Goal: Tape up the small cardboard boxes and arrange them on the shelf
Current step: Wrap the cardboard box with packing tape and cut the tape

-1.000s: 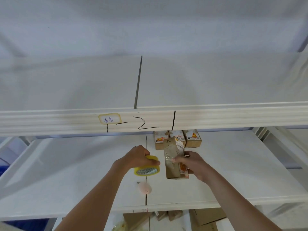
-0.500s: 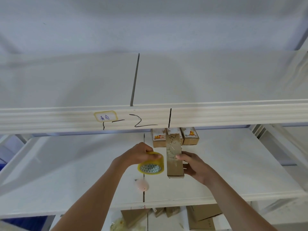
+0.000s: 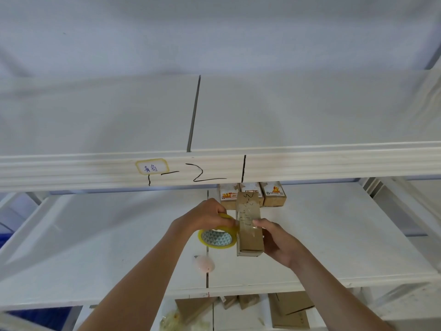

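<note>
Head view:

- Hands: two in view. The left hand (image 3: 205, 217) curls its fingers over the top of one roll of tape (image 3: 217, 237), gripping it. The right hand (image 3: 278, 240) holds one small cardboard box (image 3: 249, 230) from the box's right side, thumb laid across the front face, fingers wrapped behind.
- Held box: one, upright and long, above the middle shelf (image 3: 334, 235). Whether its base touches the board cannot be told. A strip of clear tape (image 3: 247, 218) runs down its front face.
- Roll of tape: one, yellow rim, inner core printed with a triangle pattern. It sits immediately left of the held box, its edge touching the box's left side at the height of the right thumb.
- Shelved boxes: three small cardboard boxes (image 3: 273, 194) stand side by side in a row directly beyond the held box, at the back of the middle shelf. The held box partly hides the centre one.
- Below and left of the grip: one pale pink object (image 3: 204, 263) lies on the middle shelf, beside the board seam; its nature cannot be told.
- Above the grip: the front rail of the upper shelf (image 3: 310, 163) carries one yellow-edged label (image 3: 151, 166) and black marker strokes.
- Below the grip: the lower level holds several flat cardboard pieces (image 3: 290, 309); the count cannot be told.
</note>
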Action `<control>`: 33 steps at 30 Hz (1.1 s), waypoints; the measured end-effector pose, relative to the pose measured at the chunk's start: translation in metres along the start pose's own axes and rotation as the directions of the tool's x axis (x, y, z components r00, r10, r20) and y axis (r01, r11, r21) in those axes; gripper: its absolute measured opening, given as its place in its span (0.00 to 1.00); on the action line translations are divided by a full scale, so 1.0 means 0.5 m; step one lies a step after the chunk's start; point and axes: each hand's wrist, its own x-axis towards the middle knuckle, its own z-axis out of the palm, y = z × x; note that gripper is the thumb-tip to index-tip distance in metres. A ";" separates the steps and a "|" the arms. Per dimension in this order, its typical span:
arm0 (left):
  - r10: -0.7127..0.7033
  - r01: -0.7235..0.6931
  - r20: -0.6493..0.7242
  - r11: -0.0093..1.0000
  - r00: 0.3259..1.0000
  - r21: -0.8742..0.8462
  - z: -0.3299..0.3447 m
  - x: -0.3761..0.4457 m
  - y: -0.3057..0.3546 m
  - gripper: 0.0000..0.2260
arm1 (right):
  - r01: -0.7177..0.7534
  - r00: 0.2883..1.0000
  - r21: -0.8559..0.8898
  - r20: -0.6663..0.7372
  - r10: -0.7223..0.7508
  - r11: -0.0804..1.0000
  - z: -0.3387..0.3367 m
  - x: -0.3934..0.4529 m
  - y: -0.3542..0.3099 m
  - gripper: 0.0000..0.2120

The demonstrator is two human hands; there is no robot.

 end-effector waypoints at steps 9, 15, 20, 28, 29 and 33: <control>0.026 -0.018 -0.057 0.990 0.998 0.139 0.012 0.006 0.017 0.20 | -0.068 0.997 0.039 -0.042 0.070 0.997 0.023 0.009 -0.003 0.18; 0.018 0.024 -0.140 0.957 0.990 0.289 0.032 0.012 0.021 0.16 | -0.055 0.982 -0.326 -0.189 -0.008 0.944 0.048 0.025 0.000 0.32; -0.007 0.041 -0.103 0.943 0.995 0.331 0.033 0.008 0.016 0.19 | -0.055 0.974 -0.396 -0.224 -0.038 0.917 0.039 0.042 -0.007 0.27; -0.025 0.020 0.112 0.999 0.993 0.044 0.010 -0.018 -0.027 0.14 | -0.137 0.954 -0.494 -0.299 -0.020 0.858 0.021 0.062 -0.012 0.21; -0.031 0.027 0.111 0.999 0.993 0.038 0.005 -0.019 -0.027 0.15 | -0.137 0.959 -0.504 -0.284 -0.014 0.853 0.018 0.062 -0.014 0.24; -0.038 0.039 0.134 0.999 0.990 0.000 -0.004 -0.019 -0.035 0.17 | -0.121 0.965 -0.502 -0.262 -0.017 0.857 0.008 0.065 -0.019 0.24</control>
